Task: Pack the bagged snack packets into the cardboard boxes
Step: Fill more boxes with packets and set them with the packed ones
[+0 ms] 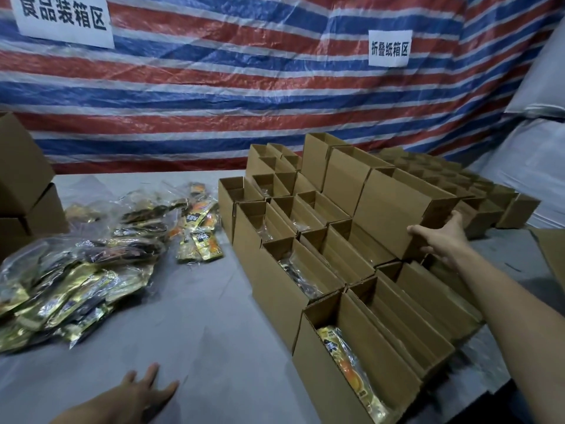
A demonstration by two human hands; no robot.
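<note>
Bagged snack packets lie heaped on the grey table: a gold and black pile (76, 280) at the left and orange packets (200, 237) beside it. Rows of open cardboard boxes (275, 289) fill the right half of the table. The nearest box (330, 384) holds an orange packet (348, 359), and the box behind it holds a dark packet (301, 278). My right hand (440, 240) grips the near end of a long box (394, 212) lying on top of the rows. My left hand (143, 390) hovers low over the table with fingers spread, holding nothing.
Closed cartons (24, 191) are stacked at the far left. More small boxes (477, 191) stretch to the back right. A striped tarp (244, 87) with two paper signs hangs behind the table. White sacks (538, 142) stand at the right.
</note>
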